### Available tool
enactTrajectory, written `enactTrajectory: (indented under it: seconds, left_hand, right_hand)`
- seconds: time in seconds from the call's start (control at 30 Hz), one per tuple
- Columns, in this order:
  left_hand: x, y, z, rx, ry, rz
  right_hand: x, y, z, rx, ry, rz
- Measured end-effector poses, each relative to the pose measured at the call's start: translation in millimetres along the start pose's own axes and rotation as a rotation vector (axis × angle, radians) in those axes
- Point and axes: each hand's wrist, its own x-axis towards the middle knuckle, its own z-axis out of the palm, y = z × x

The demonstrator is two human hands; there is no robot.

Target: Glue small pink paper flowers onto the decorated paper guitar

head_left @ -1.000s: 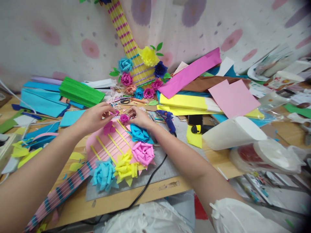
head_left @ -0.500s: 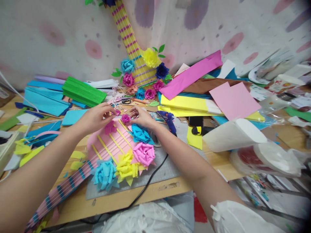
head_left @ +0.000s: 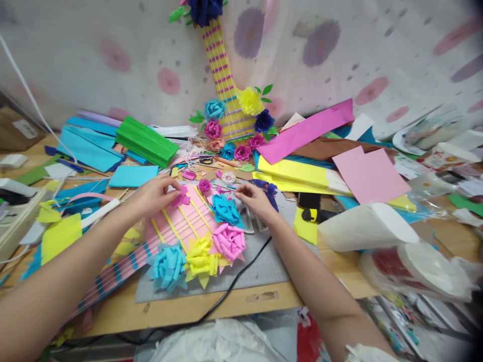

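Note:
My left hand (head_left: 156,197) is closed, fingers curled, its fingertips against a magenta crepe-paper piece (head_left: 181,197) at the upper edge of a pink paper guitar (head_left: 177,226). Pinched together, the fingers of my right hand (head_left: 256,200) are just right of a blue paper flower (head_left: 226,208); anything in them is too small to make out. A small magenta rose (head_left: 204,185) sits at the guitar's top. Pink (head_left: 229,241), yellow (head_left: 202,256) and light blue flowers (head_left: 169,266) line its lower end. A blue glue gun (head_left: 270,196) lies partly behind my right hand.
A yellow flower-trimmed guitar (head_left: 230,120) leans at the back. Crepe paper in green (head_left: 145,141), magenta (head_left: 309,130) and yellow (head_left: 298,173) lies around. White rolls (head_left: 366,229) stand at right, a box cutter (head_left: 317,216) near them. A black cord (head_left: 237,276) crosses the grey mat (head_left: 260,271).
The view has shifted, so things appear further right. My left hand has drawn down toward the magenta piece. My right hand has moved right, away from the small magenta rose.

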Motion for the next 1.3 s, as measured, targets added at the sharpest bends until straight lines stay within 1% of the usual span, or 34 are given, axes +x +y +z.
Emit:
enactTrajectory:
  seconds: [0.17,0.23,0.37,0.47,0.57,0.7,0.9,1.07,1.2,1.3]
  left_hand:
    - [-3.3,8.0,4.2,-0.035,0.023,-0.026]
    - [-1.4,10.0,6.8,-0.058,0.010,0.021]
    - [3.6,10.2,12.9,-0.037,-0.057,0.178]
    - [7.0,8.9,15.1,-0.001,-0.089,0.201]
    - [9.3,8.1,14.9,0.014,-0.094,0.191]
    - [9.9,9.4,11.4,-0.016,-0.064,0.180]
    - [8.7,16.1,1.7,-0.083,-0.056,0.079]
    - [8.2,16.8,0.9,-0.134,-0.026,0.086]
    - [5.7,18.8,0.8,-0.233,-0.005,-0.010]
    - [4.1,21.2,1.2,-0.341,0.040,-0.060]
  right_hand:
    - [-18.0,4.7,0.0,-0.083,0.082,-0.009]
    - [-19.7,5.7,0.4,-0.084,0.098,-0.018]
    - [-20.9,9.0,1.3,-0.096,0.121,-0.018]
    - [-22.8,11.0,1.2,-0.110,0.120,-0.007]
    - [-24.3,10.9,0.5,-0.108,0.111,-0.008]
    - [-24.3,10.5,-0.4,-0.092,0.107,-0.006]
    - [-23.6,13.4,-0.9,-0.085,0.085,0.005]
    - [-24.1,14.3,-0.5,-0.084,0.086,-0.009]
    - [-24.3,15.1,1.2,-0.088,0.090,-0.017]
    - [-24.1,14.5,2.0,-0.088,0.099,-0.018]
